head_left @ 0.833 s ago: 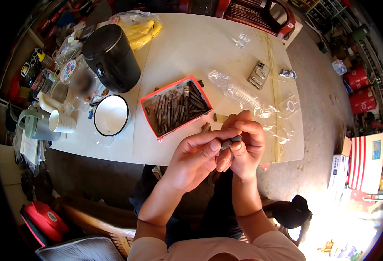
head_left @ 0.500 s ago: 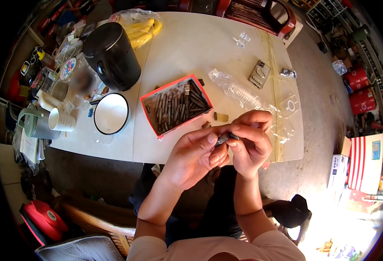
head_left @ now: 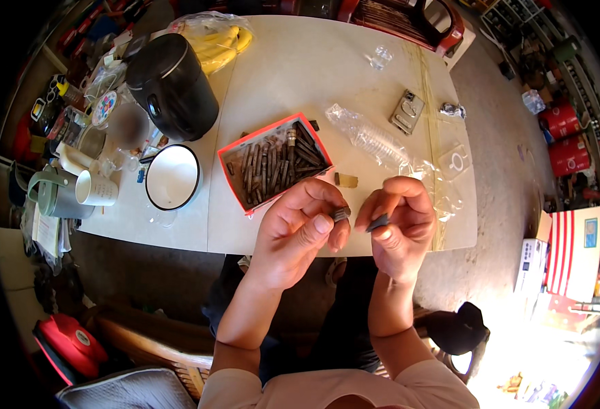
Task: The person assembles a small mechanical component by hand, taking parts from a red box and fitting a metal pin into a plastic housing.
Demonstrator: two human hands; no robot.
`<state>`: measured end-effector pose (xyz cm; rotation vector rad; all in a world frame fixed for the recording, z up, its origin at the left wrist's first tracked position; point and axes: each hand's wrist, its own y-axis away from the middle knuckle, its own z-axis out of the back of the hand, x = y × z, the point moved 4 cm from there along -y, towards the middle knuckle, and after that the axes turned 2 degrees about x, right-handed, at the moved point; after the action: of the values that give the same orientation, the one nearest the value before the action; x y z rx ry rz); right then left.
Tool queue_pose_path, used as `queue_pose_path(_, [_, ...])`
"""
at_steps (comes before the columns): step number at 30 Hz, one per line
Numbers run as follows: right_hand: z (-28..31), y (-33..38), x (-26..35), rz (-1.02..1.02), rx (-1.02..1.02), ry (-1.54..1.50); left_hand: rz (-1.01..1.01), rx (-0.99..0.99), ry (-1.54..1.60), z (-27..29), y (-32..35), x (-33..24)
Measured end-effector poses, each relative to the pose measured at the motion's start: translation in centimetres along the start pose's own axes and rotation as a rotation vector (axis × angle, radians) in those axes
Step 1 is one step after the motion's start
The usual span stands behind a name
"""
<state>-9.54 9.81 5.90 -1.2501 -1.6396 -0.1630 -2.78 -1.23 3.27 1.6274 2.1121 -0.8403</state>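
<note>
My left hand (head_left: pixel 291 238) pinches a short dark ridged piece (head_left: pixel 341 214) between thumb and fingers. In my right hand (head_left: pixel 403 235), thumb and fingers close on another small dark piece (head_left: pixel 378 223), apart from the first. Both hands are raised over the table's near edge. Behind my left hand, a shallow open box with a red rim (head_left: pixel 231 146) holds many dark slim sticks (head_left: pixel 272 167), lying mostly lengthwise side by side. The exact kind of these pieces is too small to tell. A small yellowish-brown block (head_left: pixel 346 180) lies on the table just beyond the gap between my hands.
A white bowl with a dark rim (head_left: pixel 172 177) and a tall black lidded container (head_left: pixel 173 88) stand left of the box. Bananas in a clear bag (head_left: pixel 218 48) lie behind. A clear plastic tray (head_left: pixel 368 140) and a phone (head_left: pixel 407 112) are at the right.
My hands, together half a second ago around the dark pieces, have drawn apart. Each now holds its own dark piece, with a gap between them.
</note>
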Motion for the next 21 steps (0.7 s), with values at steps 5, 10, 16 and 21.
queue_pose_path(5, [-0.1, 0.7, 0.0, -0.172, -0.016, 0.1, 0.005, -0.02, -0.078, 0.1, -0.1, -0.1])
queue_pose_path(10, [0.7, 0.5, -0.8, -0.245, 0.046, -0.075, -0.018, -0.015, -0.078, 0.5, -0.2, 0.1])
queue_pose_path(16, [0.1, 0.5, -1.5, -0.345, -0.024, -0.182, -0.041, -0.06, -0.036, 0.1, -0.3, 0.3])
queue_pose_path(21, [0.1, 0.4, -1.7, -0.287, -0.022, -0.164, -0.04, -0.093, -0.072, 0.3, -0.1, 0.4])
